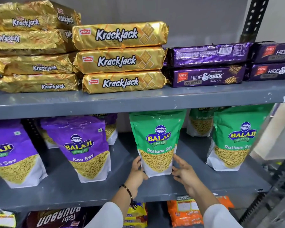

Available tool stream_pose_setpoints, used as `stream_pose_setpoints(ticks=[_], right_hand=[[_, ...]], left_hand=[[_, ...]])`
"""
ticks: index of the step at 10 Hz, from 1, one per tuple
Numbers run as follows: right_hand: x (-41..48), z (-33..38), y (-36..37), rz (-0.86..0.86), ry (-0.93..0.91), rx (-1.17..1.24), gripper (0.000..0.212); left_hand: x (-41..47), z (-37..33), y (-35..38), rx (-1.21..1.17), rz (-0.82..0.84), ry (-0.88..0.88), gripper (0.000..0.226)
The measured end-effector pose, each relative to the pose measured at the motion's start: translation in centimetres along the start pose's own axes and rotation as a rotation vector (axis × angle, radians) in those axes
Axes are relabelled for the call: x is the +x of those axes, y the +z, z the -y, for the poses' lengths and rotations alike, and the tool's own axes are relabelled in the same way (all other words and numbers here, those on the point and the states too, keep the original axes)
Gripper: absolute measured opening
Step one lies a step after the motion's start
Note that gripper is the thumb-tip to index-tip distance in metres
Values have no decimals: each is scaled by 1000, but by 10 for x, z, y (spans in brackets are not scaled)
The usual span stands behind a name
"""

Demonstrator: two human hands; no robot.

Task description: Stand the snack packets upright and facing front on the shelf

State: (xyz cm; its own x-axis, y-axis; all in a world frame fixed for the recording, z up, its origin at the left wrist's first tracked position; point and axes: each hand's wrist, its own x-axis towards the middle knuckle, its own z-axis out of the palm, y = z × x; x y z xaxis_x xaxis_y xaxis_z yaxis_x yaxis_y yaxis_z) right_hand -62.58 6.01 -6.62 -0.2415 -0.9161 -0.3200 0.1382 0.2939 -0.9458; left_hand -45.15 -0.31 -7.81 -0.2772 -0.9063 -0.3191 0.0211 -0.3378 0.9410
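A green Ratlami Sev packet [157,142] stands upright, label facing front, in the middle of the grey middle shelf [92,193]. My left hand [136,174] grips its lower left edge. My right hand [185,172] rests against its lower right edge, fingers spread. Another green Ratlami Sev packet [235,139] stands upright to the right, with a third green packet [200,122] behind it. Two purple Aloo Sev packets [82,145] [11,153] stand to the left, leaning slightly, and a further purple packet [111,129] shows behind them.
The upper shelf [138,102] carries stacked gold Krackjack packs [120,58] and purple Hide & Seek packs [207,65]. Below the middle shelf lie Bourbon biscuits [56,218], a yellow packet [136,214] and an orange packet [186,213]. A perforated metal upright [255,18] frames the right side.
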Motion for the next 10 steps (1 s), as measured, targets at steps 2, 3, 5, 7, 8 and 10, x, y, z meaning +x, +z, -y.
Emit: stream_pose_setpoints(ticks=[2, 3, 5, 7, 8, 10], right_hand=[[-13, 1, 17, -56, -40, 70, 67], [-18, 1, 27, -98, -61, 135, 65], [-23, 4, 38, -152, -65, 166, 64], [-28, 4, 43, -175, -66, 162, 65], [-30, 5, 41, -165, -83, 150, 63], [-29, 10, 39, -220, -133, 91, 54]], left_hand=[[-3, -4, -1, 69, 31, -18, 87], [-6, -6, -5, 114, 54, -20, 90], [-8, -7, -8, 154, 101, -24, 90], [-10, -6, -9, 181, 116, -32, 92], [-13, -10, -7, 175, 120, -47, 91], [-24, -14, -4, 192, -20, 76, 101]])
